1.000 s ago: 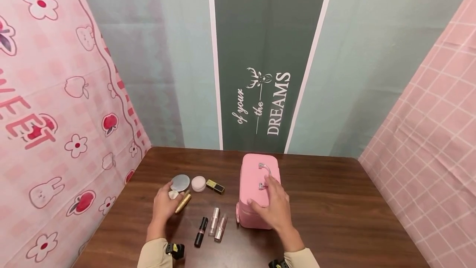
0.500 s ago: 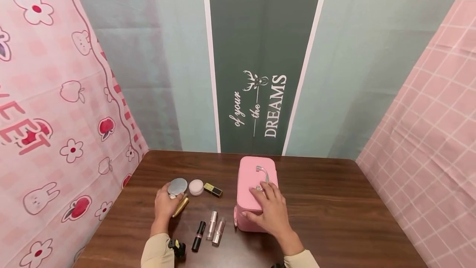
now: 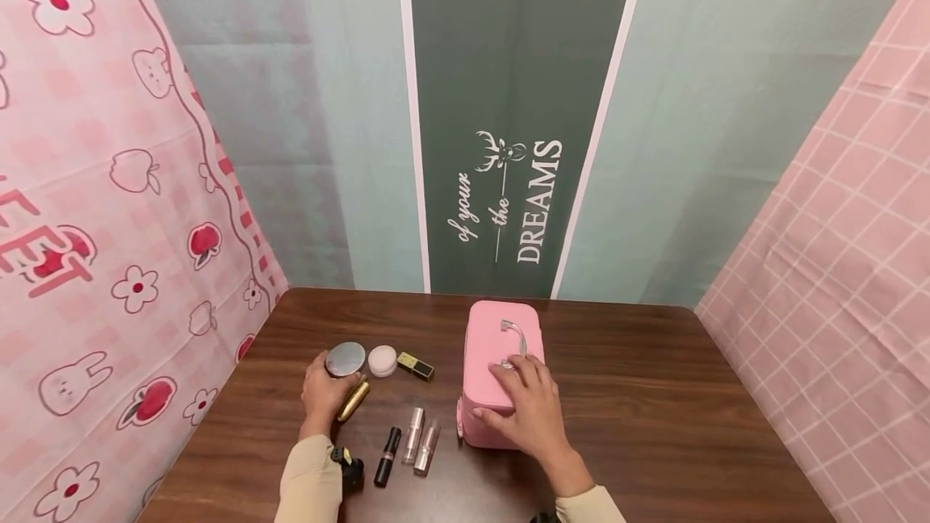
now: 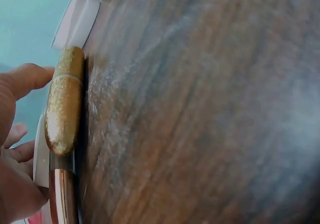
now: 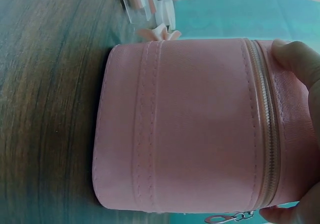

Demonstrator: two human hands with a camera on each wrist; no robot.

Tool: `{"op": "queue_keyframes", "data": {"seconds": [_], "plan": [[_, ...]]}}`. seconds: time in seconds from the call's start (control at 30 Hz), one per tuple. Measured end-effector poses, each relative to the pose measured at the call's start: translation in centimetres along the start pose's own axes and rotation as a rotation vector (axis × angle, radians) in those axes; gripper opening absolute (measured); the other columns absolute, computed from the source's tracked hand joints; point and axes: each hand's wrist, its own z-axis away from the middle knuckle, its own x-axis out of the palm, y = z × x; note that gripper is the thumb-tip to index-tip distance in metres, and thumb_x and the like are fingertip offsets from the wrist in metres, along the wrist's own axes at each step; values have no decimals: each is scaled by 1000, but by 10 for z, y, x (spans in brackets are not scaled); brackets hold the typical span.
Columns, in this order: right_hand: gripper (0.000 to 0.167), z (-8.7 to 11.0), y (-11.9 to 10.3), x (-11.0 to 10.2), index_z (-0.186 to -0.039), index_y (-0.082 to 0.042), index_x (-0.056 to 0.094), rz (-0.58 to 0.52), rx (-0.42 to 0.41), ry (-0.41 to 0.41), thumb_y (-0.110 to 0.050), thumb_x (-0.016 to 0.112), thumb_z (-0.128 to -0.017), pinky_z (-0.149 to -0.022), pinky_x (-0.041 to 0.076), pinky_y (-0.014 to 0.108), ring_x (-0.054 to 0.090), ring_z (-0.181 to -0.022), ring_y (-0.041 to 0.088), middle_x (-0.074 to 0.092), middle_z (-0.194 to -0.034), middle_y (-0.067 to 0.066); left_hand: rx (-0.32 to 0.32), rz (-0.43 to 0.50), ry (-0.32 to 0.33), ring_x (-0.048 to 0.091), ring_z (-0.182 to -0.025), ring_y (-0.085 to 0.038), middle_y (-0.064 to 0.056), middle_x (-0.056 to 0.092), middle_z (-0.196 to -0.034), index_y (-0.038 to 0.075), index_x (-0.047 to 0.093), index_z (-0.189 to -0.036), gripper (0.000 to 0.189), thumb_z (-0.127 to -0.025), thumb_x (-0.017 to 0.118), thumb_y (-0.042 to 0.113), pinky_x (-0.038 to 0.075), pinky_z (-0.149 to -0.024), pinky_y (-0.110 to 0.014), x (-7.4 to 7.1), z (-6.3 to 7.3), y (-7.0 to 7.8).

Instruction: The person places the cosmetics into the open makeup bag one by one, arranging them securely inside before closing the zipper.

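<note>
My left hand [image 3: 324, 394] grips the edge of a round silver-topped compact [image 3: 345, 359]. Next to the thumb lies a gold lipstick tube [image 3: 353, 401], which stands large in front of the fingers in the left wrist view. On a pink zip makeup case [image 3: 501, 341], my right hand [image 3: 534, 410] holds the lid, its fingers by the near end of the metal handle [image 3: 517, 335]. From the right wrist view, the zipper [image 5: 267, 119] runs closed below the lid, with fingertips at both sides of the lid. The compact's underside is hidden.
A pale pink round powder case [image 3: 382, 361] and a black-and-gold lipstick [image 3: 416, 366] lie right of the compact. Nearer sit a black tube [image 3: 388, 456] and two pinkish tubes [image 3: 413, 435]. Patterned cloths hang around the wooden table [image 3: 639, 410].
My left hand has drawn in around the compact, and the small white round piece beside it is now hidden. My right fingers have settled lower on the lid, near the handle's end.
</note>
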Motion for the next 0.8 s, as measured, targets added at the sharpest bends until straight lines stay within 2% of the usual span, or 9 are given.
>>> {"op": "queue_keyframes", "data": {"seconds": [0.23,0.53,0.7,0.8], "plan": [[65,0,2,1,-113,-16,65,-14,-35,35,-51,81,-60,-83,37,59,43,-112,38,54,-114,10,-9,-35,-22,43,-112,-45,-31,41,-128,-3,38,-135,83,-70,78,28,28,-83,-62,1,-6,-1],[63,0,7,5,-108,-14,66,-35,-89,100,-50,82,-58,-84,39,55,46,-107,40,55,-109,11,-38,-57,-1,45,-110,-43,-30,42,-128,0,37,-136,85,-68,79,29,28,-81,-61,11,-11,-4],[63,0,8,6,-106,-14,67,-46,-97,108,-51,82,-57,-84,40,52,46,-106,39,55,-108,10,-63,-93,-25,41,-112,-45,-32,38,-126,-6,33,-138,93,-67,79,33,28,-81,-63,8,-11,-2],[63,-1,7,7,-105,-14,67,-46,-91,112,-51,83,-56,-82,42,51,46,-106,38,55,-107,10,-46,-146,-62,38,-112,-47,-33,37,-122,-10,34,-136,93,-68,77,36,30,-80,-64,6,-11,-1]]}}
